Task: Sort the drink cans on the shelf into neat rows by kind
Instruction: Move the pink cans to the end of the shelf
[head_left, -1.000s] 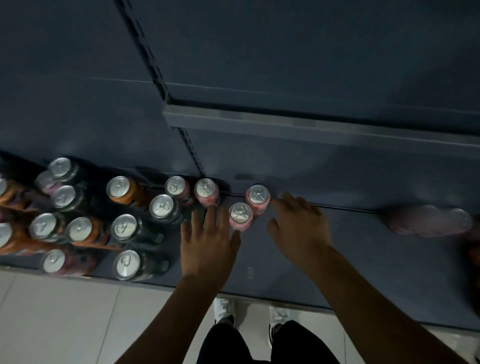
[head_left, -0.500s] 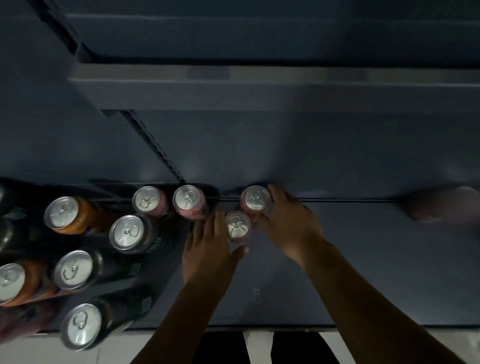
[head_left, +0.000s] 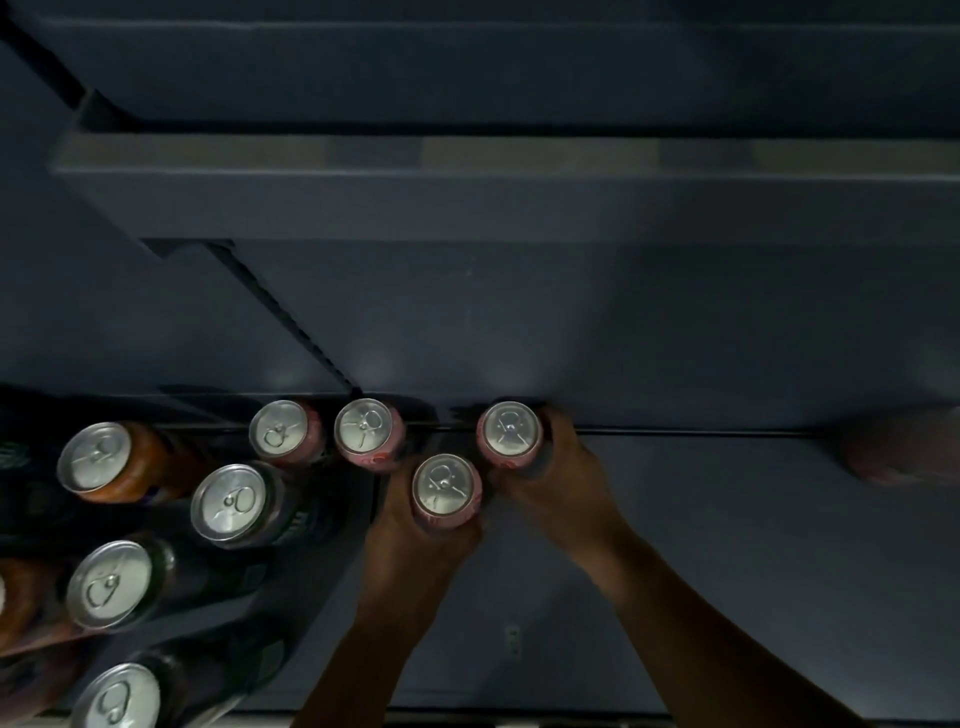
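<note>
I have only the one head-worn view, sitting close above the shelf (head_left: 727, 545) and facing almost straight down onto the drink cans (head_left: 227, 501).

The place was dim, all dark blue-grey metal. A lower shelf (head_left: 727, 571) spread from 3 to 6 o'clock and met an upright back panel (head_left: 597, 322) along a dark seam. Toward 12 o'clock an upper shelf (head_left: 519, 208) jutted out, its front edge paler. A slotted upright (head_left: 291, 317) slanted from 10 o'clock toward the centre. Two faint glows lay on the panel just above the seam.
</note>
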